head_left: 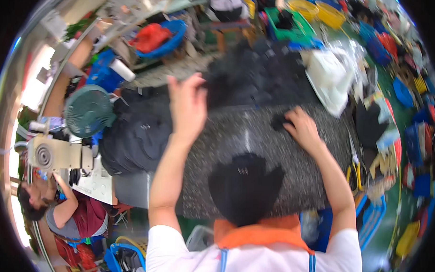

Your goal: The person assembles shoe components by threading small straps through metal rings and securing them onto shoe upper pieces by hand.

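Note:
My left hand (187,108) is raised, fingers apart and slightly blurred, between two heaps of black cloth, with nothing visible in it. On the right side of the speckled dark tabletop (217,141), my right hand (304,129) has its thumb and fingers closed around a small black cloth piece (278,122). A larger flat black cloth piece (246,189) with a small pale mark lies near the front edge, close to my body. Beyond my hands spreads a pile of black cloth pieces (258,72); another black heap (136,133) is to the left.
Yellow-handled scissors (354,174) lie at the table's right edge, below a clear plastic bag (332,73). A green fan (88,111) and a sewing machine (54,153) stand left, where a co-worker (71,207) sits. A blue basin (175,34) with red cloth is at the back.

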The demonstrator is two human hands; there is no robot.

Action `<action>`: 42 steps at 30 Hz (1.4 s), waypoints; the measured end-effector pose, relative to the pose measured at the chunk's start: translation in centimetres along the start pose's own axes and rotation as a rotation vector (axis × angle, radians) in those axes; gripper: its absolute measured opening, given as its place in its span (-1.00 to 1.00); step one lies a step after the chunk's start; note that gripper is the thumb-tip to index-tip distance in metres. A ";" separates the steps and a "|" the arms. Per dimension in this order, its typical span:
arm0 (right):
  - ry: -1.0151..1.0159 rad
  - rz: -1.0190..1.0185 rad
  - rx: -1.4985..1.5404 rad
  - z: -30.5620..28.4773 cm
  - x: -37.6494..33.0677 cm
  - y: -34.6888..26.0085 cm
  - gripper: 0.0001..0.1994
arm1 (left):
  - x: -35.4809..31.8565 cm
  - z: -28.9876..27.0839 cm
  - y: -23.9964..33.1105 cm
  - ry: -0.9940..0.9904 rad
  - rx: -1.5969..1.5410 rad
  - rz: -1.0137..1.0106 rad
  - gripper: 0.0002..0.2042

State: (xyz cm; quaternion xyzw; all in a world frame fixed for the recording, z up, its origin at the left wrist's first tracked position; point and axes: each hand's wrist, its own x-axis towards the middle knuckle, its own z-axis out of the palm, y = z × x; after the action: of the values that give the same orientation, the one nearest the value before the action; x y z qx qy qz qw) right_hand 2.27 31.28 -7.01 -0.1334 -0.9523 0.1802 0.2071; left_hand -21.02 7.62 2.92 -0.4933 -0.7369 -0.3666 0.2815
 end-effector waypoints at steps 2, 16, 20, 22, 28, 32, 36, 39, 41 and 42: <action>-0.018 0.006 0.111 -0.4 0.6 1.4 -0.81 | -1.2 -5.3 4.1 0.080 -0.151 -0.171 -0.67; -0.242 -0.096 0.011 0.4 3.8 2.9 -0.77 | -13.5 -5.3 11.9 -0.654 -0.950 -0.872 -0.25; -0.384 -0.047 0.099 -0.2 3.6 4.1 -0.81 | -13.5 -5.0 11.5 -0.759 -0.842 -0.912 -0.38; -0.393 -0.031 0.099 -0.1 3.5 4.1 -0.81 | -13.9 -4.6 11.2 -0.775 -0.907 -0.948 -0.44; -0.208 0.013 0.502 -1.3 1.6 -2.1 -0.89 | -15.6 -2.5 10.2 -0.747 -0.909 -1.022 -0.59; -0.669 0.215 0.738 -6.0 -2.2 -11.8 -0.88 | -13.5 -2.9 11.3 -0.735 -1.038 -1.012 -0.61; -0.401 -0.375 0.542 -4.9 -3.2 -11.8 -0.87 | -12.9 -2.8 11.6 -0.799 -1.034 -0.985 -0.63; -0.400 -0.487 0.321 -4.8 -3.5 -12.8 -0.84 | -12.8 -3.0 12.0 -0.778 -1.099 -0.986 -0.64; -0.349 -0.512 0.234 -4.8 -4.0 -13.7 -0.83 | -12.7 -3.1 12.3 -0.815 -0.976 -0.942 -0.65; -0.296 -0.538 0.148 -4.8 -4.2 -14.2 -0.83 | -12.8 -3.1 12.5 -0.816 -0.977 -0.942 -0.65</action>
State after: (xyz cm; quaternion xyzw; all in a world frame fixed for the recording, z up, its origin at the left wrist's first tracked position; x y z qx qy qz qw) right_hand 5.54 18.53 1.21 0.1663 -0.9575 0.2054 0.1158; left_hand -4.59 1.48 -1.95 -0.2927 -0.6690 -0.5191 -0.4442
